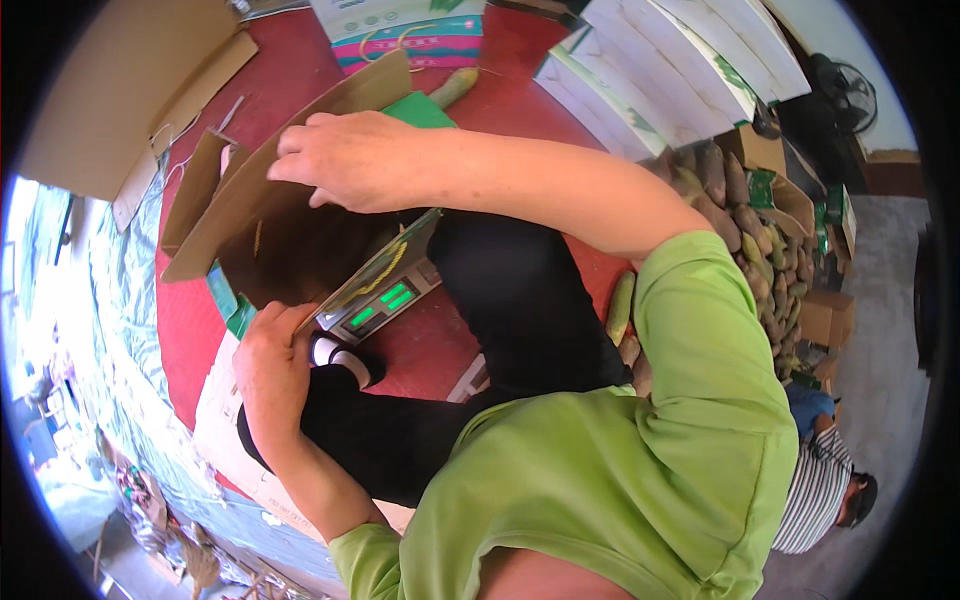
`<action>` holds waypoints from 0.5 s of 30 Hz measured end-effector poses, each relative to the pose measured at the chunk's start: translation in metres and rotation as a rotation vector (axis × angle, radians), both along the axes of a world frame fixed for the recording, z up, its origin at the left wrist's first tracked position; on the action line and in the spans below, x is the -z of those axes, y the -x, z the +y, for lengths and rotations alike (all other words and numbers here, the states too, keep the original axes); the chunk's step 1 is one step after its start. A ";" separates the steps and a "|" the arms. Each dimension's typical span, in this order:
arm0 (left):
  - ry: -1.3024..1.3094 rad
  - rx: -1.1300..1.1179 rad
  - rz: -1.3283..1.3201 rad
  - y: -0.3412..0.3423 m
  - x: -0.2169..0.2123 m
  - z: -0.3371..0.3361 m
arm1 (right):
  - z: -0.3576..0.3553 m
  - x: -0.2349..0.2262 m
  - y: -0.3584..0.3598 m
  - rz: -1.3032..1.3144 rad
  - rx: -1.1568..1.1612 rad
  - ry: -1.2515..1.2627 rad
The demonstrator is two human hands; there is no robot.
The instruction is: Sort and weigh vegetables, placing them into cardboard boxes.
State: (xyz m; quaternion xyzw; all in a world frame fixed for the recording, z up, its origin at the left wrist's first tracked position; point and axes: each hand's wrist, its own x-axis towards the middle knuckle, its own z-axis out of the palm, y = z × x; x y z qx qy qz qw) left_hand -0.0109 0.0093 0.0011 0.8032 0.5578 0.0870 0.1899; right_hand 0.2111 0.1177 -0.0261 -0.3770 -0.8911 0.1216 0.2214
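An opened cardboard box (335, 240), brown inside with green outer corners, stands in front of me with its flaps up. My left hand (275, 365) is closed on the near edge of the box, thumb and fingers around the cardboard. Above the far flap reaches my right hand (350, 160), its fingers loosely bent and apart, with nothing seen in them; whether it touches the flap I cannot tell. The inside of the box is dark. Right at the box's near side is a digital scale (385, 305) with lit green displays.
A long pale-green vegetable (455, 88) lies on the red surface (515, 60) beyond the box; another (620, 305) is by my right side. White cartons (650, 80) stand far right, near heaped root vegetables (755, 240). Another person (820, 495) is at the lower right.
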 end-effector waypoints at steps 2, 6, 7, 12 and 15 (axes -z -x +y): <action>0.017 -0.026 0.005 -0.002 -0.002 0.000 | -0.001 -0.007 -0.010 0.037 0.014 0.033; 0.001 -0.011 -0.023 0.000 0.000 0.000 | 0.000 0.004 -0.073 0.388 0.243 0.086; 0.005 0.000 -0.024 -0.001 0.000 0.000 | -0.005 0.008 -0.092 0.450 0.332 0.178; 0.018 -0.017 -0.044 -0.002 0.002 0.002 | -0.046 0.111 -0.184 0.383 0.729 0.253; 0.018 -0.007 -0.063 0.001 0.005 0.003 | -0.089 0.184 -0.215 0.129 0.898 0.363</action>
